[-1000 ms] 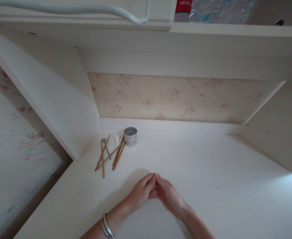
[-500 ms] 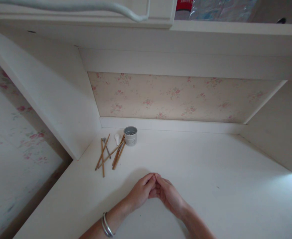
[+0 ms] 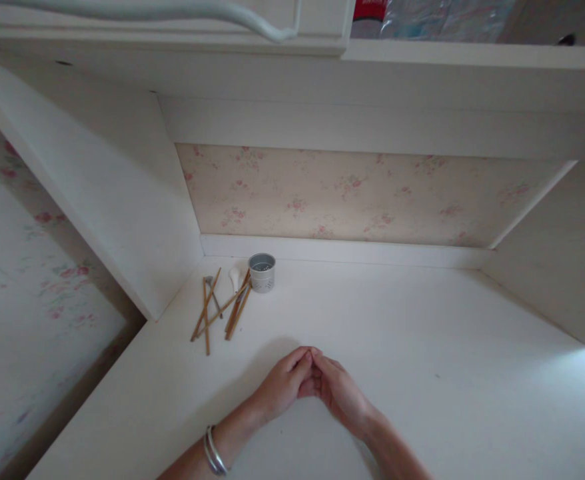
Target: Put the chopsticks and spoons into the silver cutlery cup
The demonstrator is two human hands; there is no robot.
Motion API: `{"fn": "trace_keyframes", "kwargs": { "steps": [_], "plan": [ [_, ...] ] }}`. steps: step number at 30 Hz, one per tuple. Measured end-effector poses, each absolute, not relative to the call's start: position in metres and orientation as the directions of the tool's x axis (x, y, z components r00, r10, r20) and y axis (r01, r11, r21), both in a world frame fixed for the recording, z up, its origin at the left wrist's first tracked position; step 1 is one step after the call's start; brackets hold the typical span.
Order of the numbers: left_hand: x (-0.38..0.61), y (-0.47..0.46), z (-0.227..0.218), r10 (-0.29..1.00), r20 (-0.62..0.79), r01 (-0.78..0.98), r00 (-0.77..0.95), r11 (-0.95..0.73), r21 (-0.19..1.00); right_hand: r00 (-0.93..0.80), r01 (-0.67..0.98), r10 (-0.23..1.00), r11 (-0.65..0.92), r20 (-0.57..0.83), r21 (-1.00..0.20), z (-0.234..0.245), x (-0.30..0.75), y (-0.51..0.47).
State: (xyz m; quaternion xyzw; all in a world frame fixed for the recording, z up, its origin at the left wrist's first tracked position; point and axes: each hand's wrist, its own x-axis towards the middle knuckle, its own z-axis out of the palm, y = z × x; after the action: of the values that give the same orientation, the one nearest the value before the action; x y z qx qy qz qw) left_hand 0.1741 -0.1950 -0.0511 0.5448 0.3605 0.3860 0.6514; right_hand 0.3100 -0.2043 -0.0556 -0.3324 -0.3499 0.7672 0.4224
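My left hand and my right hand are clasped together over the white desk, fingertips meeting and fingers curled into each other. Both are closed, and no object shows in either one. Silver bangles circle my left wrist. Beyond my hands, to the left, several wooden chopsticks lie crossed in a loose pile. Among them are a metal spoon and a white spoon. A grey utensil holder with small holes stands upright at the right end of the pile.
A white side panel rises at the left, another panel at the right. Flowered wallpaper covers the back. Overhead hang a cabinet door with a curved handle and an open shelf holding clear plastic packaging.
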Motion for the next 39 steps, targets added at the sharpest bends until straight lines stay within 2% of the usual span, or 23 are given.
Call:
{"fn": "trace_keyframes", "kwargs": {
  "steps": [19,25,32,36,39],
  "plan": [
    [0.174,-0.195,-0.053,0.898,-0.060,-0.098,0.436,0.114,0.989,-0.417,-0.414,0.884,-0.392,-0.212,-0.821,-0.056,0.310,-0.202],
    [0.173,-0.193,-0.055,0.900,-0.012,-0.074,0.436,0.049,0.996,-0.425,-0.421,0.881,-0.398,-0.211,-0.815,-0.058,0.309,-0.203],
    [0.174,-0.196,-0.055,0.901,-0.043,-0.073,0.431,0.082,0.994,-0.428,-0.423,0.879,-0.399,-0.209,-0.814,-0.059,0.310,-0.203],
    [0.168,-0.195,-0.046,0.916,0.030,0.101,0.400,-0.076,0.992,-0.427,-0.413,0.879,-0.396,-0.210,-0.820,-0.056,0.311,-0.203],
    [0.149,-0.183,-0.038,0.959,0.100,0.319,0.266,-0.186,0.929,-0.431,-0.388,0.876,-0.395,-0.215,-0.832,-0.053,0.312,-0.205]
  ]
}}
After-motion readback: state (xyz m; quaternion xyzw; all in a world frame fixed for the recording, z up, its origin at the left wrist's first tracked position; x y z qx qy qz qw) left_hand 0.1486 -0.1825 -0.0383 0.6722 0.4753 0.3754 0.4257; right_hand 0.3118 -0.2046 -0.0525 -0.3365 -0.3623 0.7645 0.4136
